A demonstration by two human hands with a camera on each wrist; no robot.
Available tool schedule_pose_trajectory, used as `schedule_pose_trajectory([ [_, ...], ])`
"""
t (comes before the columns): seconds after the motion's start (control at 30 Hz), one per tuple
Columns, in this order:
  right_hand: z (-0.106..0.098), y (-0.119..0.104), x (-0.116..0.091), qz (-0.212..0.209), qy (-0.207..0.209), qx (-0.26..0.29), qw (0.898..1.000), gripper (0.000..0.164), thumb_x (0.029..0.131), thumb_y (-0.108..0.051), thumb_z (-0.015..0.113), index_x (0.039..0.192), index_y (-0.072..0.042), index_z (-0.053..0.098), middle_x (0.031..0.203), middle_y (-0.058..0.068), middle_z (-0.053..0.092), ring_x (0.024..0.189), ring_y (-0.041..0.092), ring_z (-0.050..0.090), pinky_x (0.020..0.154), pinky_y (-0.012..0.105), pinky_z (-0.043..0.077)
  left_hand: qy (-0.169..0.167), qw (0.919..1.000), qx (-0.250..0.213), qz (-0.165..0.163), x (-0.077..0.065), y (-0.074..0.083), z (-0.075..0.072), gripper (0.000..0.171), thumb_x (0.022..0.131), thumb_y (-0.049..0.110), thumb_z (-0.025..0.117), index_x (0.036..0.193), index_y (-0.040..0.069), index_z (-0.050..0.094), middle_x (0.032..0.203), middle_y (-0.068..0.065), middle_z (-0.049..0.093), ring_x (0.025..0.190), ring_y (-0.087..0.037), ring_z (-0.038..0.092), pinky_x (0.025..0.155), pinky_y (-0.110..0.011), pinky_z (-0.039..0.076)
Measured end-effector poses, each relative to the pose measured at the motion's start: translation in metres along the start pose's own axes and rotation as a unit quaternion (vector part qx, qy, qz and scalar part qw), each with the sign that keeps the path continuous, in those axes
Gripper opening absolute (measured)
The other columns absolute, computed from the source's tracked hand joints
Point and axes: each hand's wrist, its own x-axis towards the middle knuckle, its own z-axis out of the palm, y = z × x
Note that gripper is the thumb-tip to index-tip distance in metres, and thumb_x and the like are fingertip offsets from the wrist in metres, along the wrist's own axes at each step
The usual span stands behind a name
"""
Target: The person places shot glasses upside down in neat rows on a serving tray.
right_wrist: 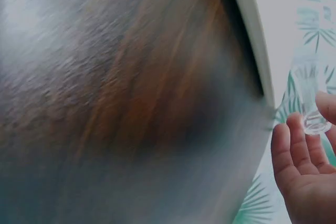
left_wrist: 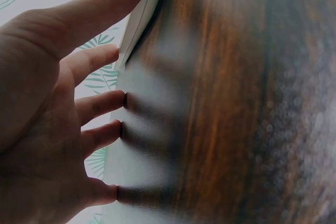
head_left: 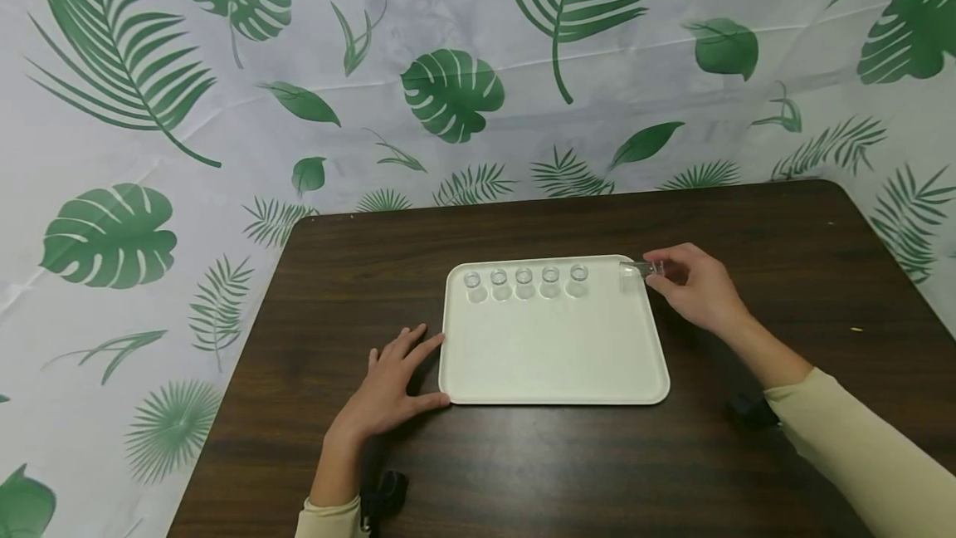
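Note:
My right hand (head_left: 695,285) pinches a small clear shot glass (head_left: 633,271) between thumb and fingers, over the back right corner of a white tray (head_left: 553,355). The glass lies tilted sideways in the head view, its mouth end toward the tray's middle. In the right wrist view the fingers hold the shot glass (right_wrist: 312,98) near its thick base. Several similar clear glasses (head_left: 524,282) stand in a row along the tray's back edge, left of the held one. With fingers spread, my left hand (head_left: 388,393) touches the tray's left edge, thumb at the front left corner.
The tray lies on a dark wood table (head_left: 553,471). Behind and around the table hangs a white cloth (head_left: 336,164) printed with green leaves. A tiny yellow scrap (head_left: 856,329) lies on the table at right.

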Motion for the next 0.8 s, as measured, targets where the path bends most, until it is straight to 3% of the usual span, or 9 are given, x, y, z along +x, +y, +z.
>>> schedule_pose_trajectory([
  [0.23, 0.008, -0.011, 0.005, -0.024, -0.003, -0.026, 0.999, 0.026, 0.088, -0.005, 0.07, 0.114, -0.005, 0.07, 0.1, 0.009, 0.06, 0.078, 0.024, 0.056, 0.065, 0.038, 0.045, 0.001, 1.0, -0.002, 0.005, 0.001, 0.0, -0.001, 0.086, 0.08, 0.051, 0.077, 0.153, 0.026, 0.038, 0.16, -0.011, 0.024, 0.147, -0.039, 0.014, 0.102, -0.078, 0.005],
  [0.6, 0.025, -0.028, 0.011, -0.037, -0.003, -0.048, 0.998, 0.03, 0.088, -0.005, 0.07, 0.118, -0.006, 0.068, 0.106, 0.01, 0.063, 0.077, 0.025, 0.054, 0.061, 0.038, 0.042, 0.004, 1.0, -0.003, 0.007, 0.001, -0.001, 0.0, 0.086, 0.08, 0.05, 0.077, 0.153, 0.025, 0.038, 0.16, -0.012, 0.025, 0.146, -0.04, 0.015, 0.101, -0.078, 0.006],
  [0.8, 0.031, -0.033, 0.012, -0.04, -0.015, -0.063, 0.997, 0.032, 0.088, -0.006, 0.071, 0.12, -0.01, 0.067, 0.11, 0.008, 0.064, 0.087, 0.026, 0.058, 0.067, 0.042, 0.046, 0.006, 0.9999, -0.006, 0.011, 0.0, -0.002, 0.001, 0.085, 0.081, 0.05, 0.077, 0.153, 0.026, 0.038, 0.16, -0.012, 0.025, 0.146, -0.04, 0.015, 0.101, -0.078, 0.006],
])
